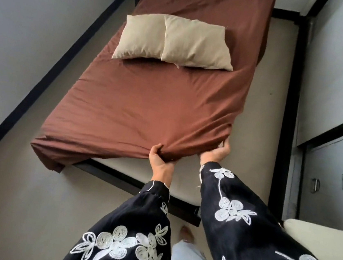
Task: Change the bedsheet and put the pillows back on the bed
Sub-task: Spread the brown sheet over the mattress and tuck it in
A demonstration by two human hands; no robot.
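A rust-brown bedsheet [143,105] covers the mattress, which lies on a low black bed frame [118,179]. Two beige pillows lie side by side across the middle of the bed, the left pillow [142,39] and the right pillow [195,45]. My left hand [161,158] grips a bunch of the sheet at the near edge of the mattress. My right hand [217,152] is at the near right corner, its fingers hooked under the sheet's edge. The near left corner of the sheet [50,156] hangs loose over the frame.
Beige floor runs along both sides of the bed. A grey cabinet with metal handles [331,184] stands at the right. A pale cushion-like object [325,239] sits at the lower right. A foot [186,234] shows on the floor below my arms.
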